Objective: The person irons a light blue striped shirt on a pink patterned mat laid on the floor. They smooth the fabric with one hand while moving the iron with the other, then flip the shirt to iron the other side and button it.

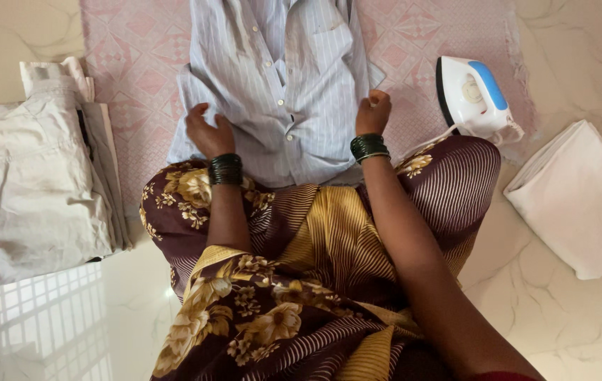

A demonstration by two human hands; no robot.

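A pale blue striped shirt (283, 77) lies spread on a pink patterned cloth (139, 63) on the floor, its collar end towards my lap. My left hand (207, 130) pinches the shirt's left shoulder and sleeve fabric. On the right shoulder edge, my right hand (374, 111) is closed on the fabric. Both wrists wear dark green bangles. My knees, in a maroon and gold floral garment, sit just below the shirt.
A white and blue electric iron (474, 95) stands upright on the pink cloth to the right, its cord running towards my knee. Folded white cloth (580, 194) lies at the right. A stack of folded pale garments (29, 176) sits at the left on the marble floor.
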